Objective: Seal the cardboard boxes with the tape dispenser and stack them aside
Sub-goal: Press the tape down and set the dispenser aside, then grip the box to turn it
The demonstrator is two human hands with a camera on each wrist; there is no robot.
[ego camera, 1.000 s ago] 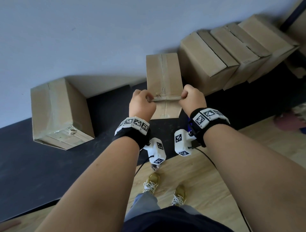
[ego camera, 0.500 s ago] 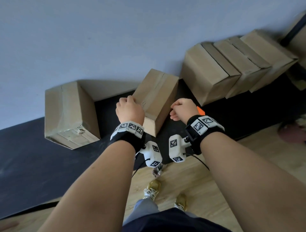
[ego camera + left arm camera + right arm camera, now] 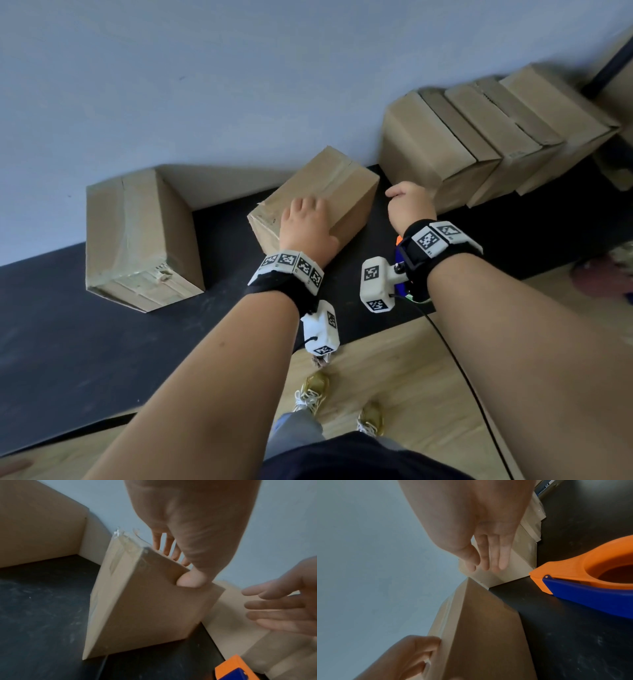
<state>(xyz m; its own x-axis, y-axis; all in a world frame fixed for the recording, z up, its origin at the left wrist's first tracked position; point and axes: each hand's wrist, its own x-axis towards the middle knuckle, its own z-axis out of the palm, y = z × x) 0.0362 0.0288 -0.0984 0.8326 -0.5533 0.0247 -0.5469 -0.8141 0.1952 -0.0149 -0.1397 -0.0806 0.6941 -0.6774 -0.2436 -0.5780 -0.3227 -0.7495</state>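
Leftmost: sealed box standing near table back edge. Centre: taped box, long axis skewed toward wall, gripped by left hand, thumb on side. Right hand spread, empty, just beside; tape dispenser under wrist.

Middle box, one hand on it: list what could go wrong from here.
1. Only the left hand grips the box, at its near end, and the box sits skewed; lifted like this it may twist or slip. The right hand is open and off it.
2. A tape end looks lifted at the corner; it could peel.
3. The dispenser lies close beside the box and could be knocked.
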